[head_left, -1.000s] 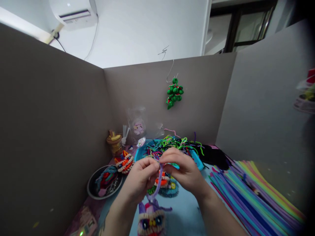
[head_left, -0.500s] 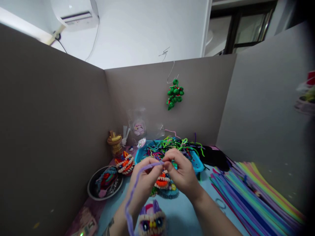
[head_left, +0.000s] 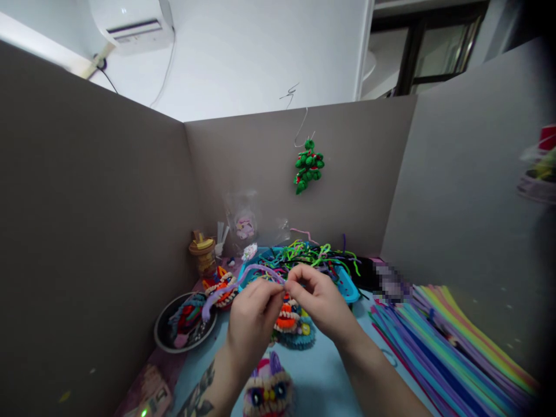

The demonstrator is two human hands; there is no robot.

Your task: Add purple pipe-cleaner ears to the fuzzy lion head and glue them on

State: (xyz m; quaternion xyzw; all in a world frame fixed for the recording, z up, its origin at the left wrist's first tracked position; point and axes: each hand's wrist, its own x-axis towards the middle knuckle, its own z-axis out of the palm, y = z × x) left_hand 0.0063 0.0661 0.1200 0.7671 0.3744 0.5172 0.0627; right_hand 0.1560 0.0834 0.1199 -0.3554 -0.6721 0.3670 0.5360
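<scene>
A purple pipe cleaner [head_left: 237,282] arcs out to the left from between my fingertips. My left hand [head_left: 256,310] pinches it near one end, fingers closed. My right hand [head_left: 317,298] meets the left at the fingertips, also pinching that end. Behind my hands, partly hidden, sits an orange and cream fuzzy figure [head_left: 286,319] beside a teal fuzzy piece [head_left: 299,339]. Below, near the bottom edge, stands a purple and cream fuzzy animal head [head_left: 270,391] with dark eyes and a yellow nose.
A blue basket [head_left: 347,286] of tangled pipe cleaner scraps stands behind my hands. Bundled colourful pipe cleaners [head_left: 452,347] lie at right. At left are a metal bowl [head_left: 163,341], an orange figure [head_left: 221,289] and a lidded cup [head_left: 202,255]. Grey panels [head_left: 260,150] enclose the table.
The pipe cleaner's loose length has swung from hanging down over my left wrist to arching up and left past the hand. My left hand has turned knuckles up; the right has barely moved.
</scene>
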